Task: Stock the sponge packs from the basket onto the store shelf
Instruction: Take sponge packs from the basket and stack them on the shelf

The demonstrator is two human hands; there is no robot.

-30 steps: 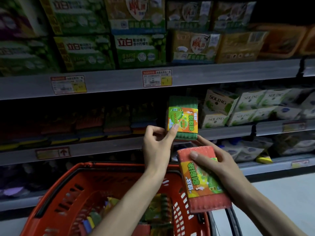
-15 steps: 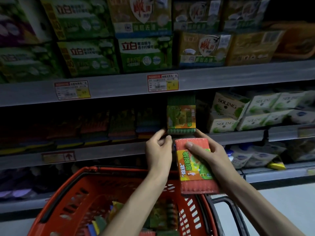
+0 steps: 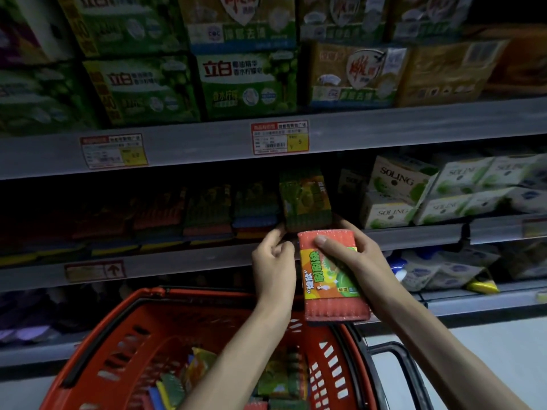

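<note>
Above the basket [image 3: 142,300], the right hand [image 3: 352,258] grips the red sponge pack [image 3: 331,279] across its middle. Probably light, squashy, slick-wrapped. The left hand [image 3: 273,261] is curled; hold unclear.

Left hand [image 3: 273,261] half-curled, right hand [image 3: 356,257] around red sponge pack [image 3: 327,287], forearms outstretched

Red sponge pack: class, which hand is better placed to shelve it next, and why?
Right. The right hand grips the red sponge pack in front of the shelf; the left hand is occupied at the green sponge pack standing there.
</note>
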